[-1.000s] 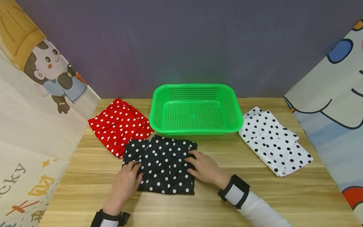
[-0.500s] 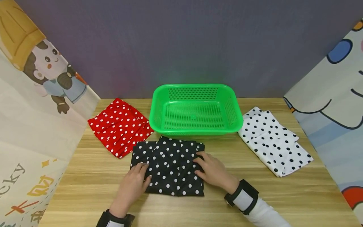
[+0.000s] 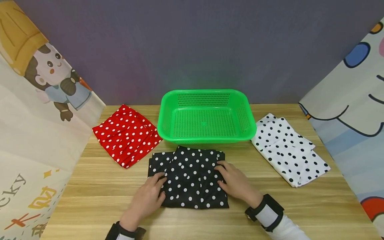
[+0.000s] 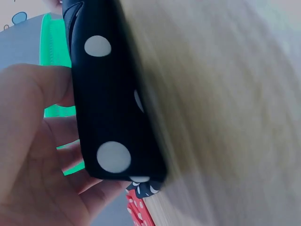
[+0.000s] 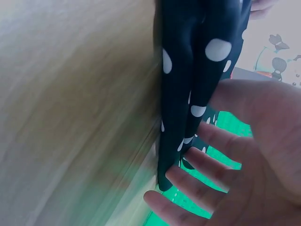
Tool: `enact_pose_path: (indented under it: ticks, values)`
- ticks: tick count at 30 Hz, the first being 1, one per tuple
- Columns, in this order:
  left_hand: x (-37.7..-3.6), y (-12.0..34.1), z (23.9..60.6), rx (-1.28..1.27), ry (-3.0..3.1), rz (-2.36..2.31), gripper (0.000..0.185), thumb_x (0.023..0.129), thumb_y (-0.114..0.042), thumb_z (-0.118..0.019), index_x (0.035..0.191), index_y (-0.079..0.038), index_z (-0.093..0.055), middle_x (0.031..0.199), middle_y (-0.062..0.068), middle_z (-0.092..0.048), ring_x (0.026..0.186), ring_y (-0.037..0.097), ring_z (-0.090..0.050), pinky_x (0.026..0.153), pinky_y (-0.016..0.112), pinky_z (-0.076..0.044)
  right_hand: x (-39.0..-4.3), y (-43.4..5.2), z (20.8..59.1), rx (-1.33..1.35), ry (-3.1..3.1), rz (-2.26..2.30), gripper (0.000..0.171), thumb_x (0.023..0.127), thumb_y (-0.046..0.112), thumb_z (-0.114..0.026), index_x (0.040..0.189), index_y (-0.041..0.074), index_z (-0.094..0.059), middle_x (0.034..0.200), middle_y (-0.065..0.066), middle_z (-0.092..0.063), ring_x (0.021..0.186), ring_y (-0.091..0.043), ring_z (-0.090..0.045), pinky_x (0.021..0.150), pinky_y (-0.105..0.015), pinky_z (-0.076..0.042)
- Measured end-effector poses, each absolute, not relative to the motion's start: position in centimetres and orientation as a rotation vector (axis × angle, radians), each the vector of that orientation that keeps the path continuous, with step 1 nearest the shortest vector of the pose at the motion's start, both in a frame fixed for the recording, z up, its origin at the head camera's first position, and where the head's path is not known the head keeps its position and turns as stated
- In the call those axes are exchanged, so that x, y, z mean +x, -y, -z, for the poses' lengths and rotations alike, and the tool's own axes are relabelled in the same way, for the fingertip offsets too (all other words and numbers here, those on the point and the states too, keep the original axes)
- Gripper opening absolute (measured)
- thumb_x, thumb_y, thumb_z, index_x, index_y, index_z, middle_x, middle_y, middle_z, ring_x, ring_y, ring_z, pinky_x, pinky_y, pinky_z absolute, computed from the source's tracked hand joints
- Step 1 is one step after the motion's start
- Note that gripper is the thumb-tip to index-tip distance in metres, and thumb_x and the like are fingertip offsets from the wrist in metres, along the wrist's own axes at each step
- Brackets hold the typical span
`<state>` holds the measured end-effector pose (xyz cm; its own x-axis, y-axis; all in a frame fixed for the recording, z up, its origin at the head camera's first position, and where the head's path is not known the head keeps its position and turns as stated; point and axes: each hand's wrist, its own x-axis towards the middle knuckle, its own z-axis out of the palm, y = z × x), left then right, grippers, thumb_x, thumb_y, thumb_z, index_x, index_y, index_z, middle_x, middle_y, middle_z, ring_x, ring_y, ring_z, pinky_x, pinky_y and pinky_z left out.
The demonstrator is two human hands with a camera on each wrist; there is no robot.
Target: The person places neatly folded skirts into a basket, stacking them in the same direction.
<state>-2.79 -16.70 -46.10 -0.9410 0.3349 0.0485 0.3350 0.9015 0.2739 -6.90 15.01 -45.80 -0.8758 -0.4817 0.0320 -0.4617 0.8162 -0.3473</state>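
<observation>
A: Head cam: folded black polka-dot cloth (image 3: pixel 190 178) lies flat on the wooden table (image 3: pixel 300 206), just near of the green basket (image 3: pixel 207 115). Roughly square, slightly wider left-right, top edge toward the basket. Left hand (image 3: pixel 147 198) and right hand (image 3: pixel 237 181) rest on its two sides, fingers on the cloth.

B: Left wrist cam?

A: Blurry. Thumb on top, fingers (image 4: pixel 70 157) under the black edge, so it's pinching it.

B: Right wrist?

A: Layered folds showing; fingers (image 5: pixel 209 165) spread at the edge, thumb above. Can't tell if it really grips.
</observation>
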Motion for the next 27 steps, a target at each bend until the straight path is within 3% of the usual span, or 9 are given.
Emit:
enact_pose_path:
  ticks: [8,16,27]
  values:
    - [-2.9,15.6,46.0,-0.615,3.083,0.443,0.042,0.081,-0.024,-0.063,0.117,-0.005,-0.061,0.127,0.006,-0.053,0.114,0.022,-0.05,0.094,0.039,-0.044,-6.7,-16.2,45.8,-0.687,-2.958,0.526,0.061,0.079,0.018,-0.07,0.131,0.0,-0.045,0.129,-0.018,-0.047,0.114,-0.032,-0.051,0.091,-0.045,-0.046]
    - [-3.2,14.4,46.2,-0.685,3.073,0.488,0.042,0.082,-0.027,-0.062,0.118,-0.005,-0.06,0.128,0.007,-0.052,0.12,0.024,-0.047,0.099,0.04,-0.04,-6.7,-17.7,46.1,-0.622,-2.957,0.528,0.064,0.08,0.018,-0.068,0.133,-0.004,-0.041,0.126,-0.021,-0.05,0.113,-0.033,-0.052,0.093,-0.045,-0.044]
    - [-3.8,12.9,46.0,-0.765,3.072,0.529,0.043,0.082,-0.028,-0.062,0.119,-0.005,-0.059,0.129,0.007,-0.051,0.121,0.024,-0.046,0.097,0.039,-0.043,-6.7,-19.3,45.8,-0.574,-2.944,0.546,0.064,0.08,0.015,-0.068,0.133,-0.007,-0.04,0.125,-0.023,-0.05,0.114,-0.035,-0.051,0.094,-0.047,-0.043]
